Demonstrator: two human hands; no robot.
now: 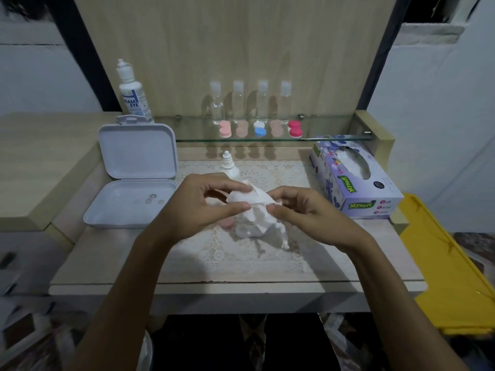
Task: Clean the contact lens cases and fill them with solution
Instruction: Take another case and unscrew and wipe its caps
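White tissue [257, 207] pinched by both hands' grip, left hand [198, 207], right hand [302, 212], beside "Mysoft" box [356, 180].

A soft white paper tissue [254, 207], a lace cloth mat [241, 253] on a matt pale wood table [107, 274], a clear glass shelf [321, 129], a smooth plastic box [136, 151], a glossy cardboard tissue box [356, 183].

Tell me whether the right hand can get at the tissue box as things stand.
Probably yes, once it lets go. The right hand is pinching the white tissue along with the left hand, so it is occupied. The tissue box sits just to its right, with nothing between them.
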